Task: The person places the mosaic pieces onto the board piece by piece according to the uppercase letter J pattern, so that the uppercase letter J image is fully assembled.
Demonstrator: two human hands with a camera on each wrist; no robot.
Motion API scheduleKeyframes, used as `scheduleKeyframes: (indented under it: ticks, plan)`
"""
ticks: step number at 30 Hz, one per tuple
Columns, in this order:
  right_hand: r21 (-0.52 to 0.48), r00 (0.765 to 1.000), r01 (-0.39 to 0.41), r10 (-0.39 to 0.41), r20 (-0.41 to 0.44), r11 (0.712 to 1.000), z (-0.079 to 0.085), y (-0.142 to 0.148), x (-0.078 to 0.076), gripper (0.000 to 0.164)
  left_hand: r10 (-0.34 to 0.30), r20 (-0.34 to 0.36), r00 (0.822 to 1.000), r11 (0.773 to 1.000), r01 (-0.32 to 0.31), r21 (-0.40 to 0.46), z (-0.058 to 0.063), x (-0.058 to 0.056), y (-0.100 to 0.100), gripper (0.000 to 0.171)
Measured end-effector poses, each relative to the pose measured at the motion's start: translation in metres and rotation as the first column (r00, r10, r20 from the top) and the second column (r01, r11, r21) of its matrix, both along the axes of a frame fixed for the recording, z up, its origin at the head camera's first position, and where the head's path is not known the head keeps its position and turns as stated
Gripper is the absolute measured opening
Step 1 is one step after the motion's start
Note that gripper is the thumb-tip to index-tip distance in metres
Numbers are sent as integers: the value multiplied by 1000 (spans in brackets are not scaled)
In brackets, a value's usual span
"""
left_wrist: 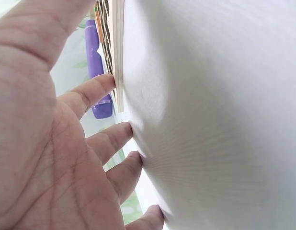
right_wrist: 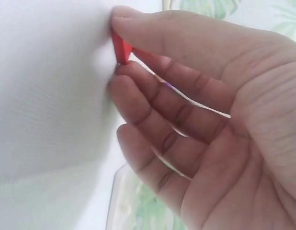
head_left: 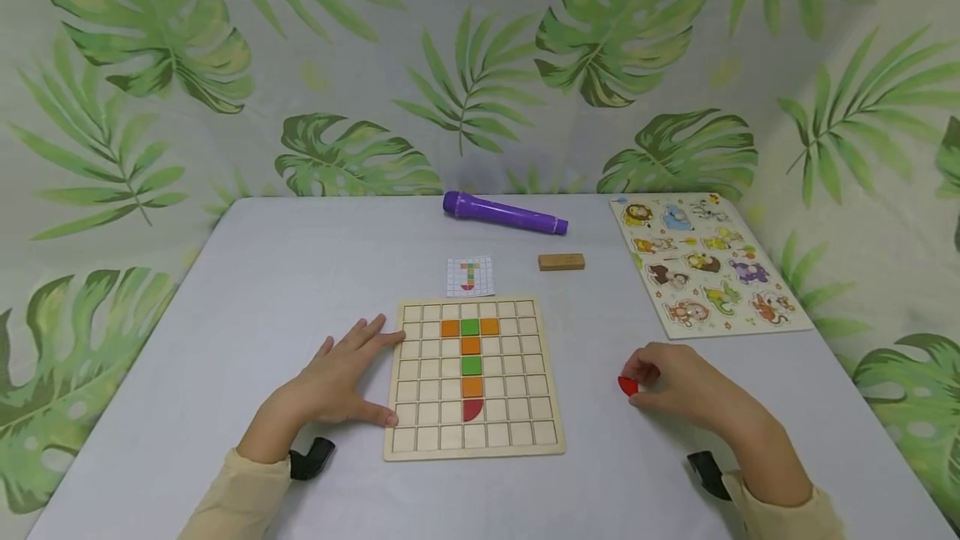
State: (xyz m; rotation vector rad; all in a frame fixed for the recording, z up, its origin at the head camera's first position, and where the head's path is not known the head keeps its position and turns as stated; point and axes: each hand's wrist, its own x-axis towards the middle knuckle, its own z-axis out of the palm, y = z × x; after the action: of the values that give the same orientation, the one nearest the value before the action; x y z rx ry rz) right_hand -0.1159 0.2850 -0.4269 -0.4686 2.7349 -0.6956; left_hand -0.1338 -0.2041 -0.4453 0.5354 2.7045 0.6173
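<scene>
A wooden grid board lies on the table in the head view. Orange and green square tiles form a T on it, and a red quarter-circle tile sits at the foot of the stem. My left hand spreads along the board's left side, thumb and index finger touching its edge; the left wrist view shows the other fingertips on the tablecloth. To the right of the board, my right hand pinches another red quarter-circle tile between thumb and fingers, at the table surface.
Behind the board lies a small pattern card showing a similar coloured figure. Farther back are a purple toy microphone and a small wooden block. An animal puzzle board lies at the back right, near the table's edge.
</scene>
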Motion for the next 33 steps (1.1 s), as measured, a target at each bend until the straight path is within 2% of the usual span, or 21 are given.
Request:
scheduleKeyframes:
  ticks: [11,18,23,27,33]
  plan:
    - [-10,994,-80,79,-75,997,5,-22,-11,20,0,5,1000,1000,0,1,1,-1,0,119]
    - [-39,973,-205,199,-120,978,12,-50,-22,15,-1,9,1000,1000,1,1,2,1,0,119]
    - [-23,953,-267,260,-153,964,19,-76,-26,17,-5,19,1000,1000,5,5,2,0,3,119]
    - [-22,939,-314,307,-156,949,22,-99,-30,17,4,22,1000,1000,-4,-6,2,1,3,119]
    - [-49,928,-363,356,-107,931,20,-133,-35,18,1,12,1000,1000,-1,-10,3,1,1,119]
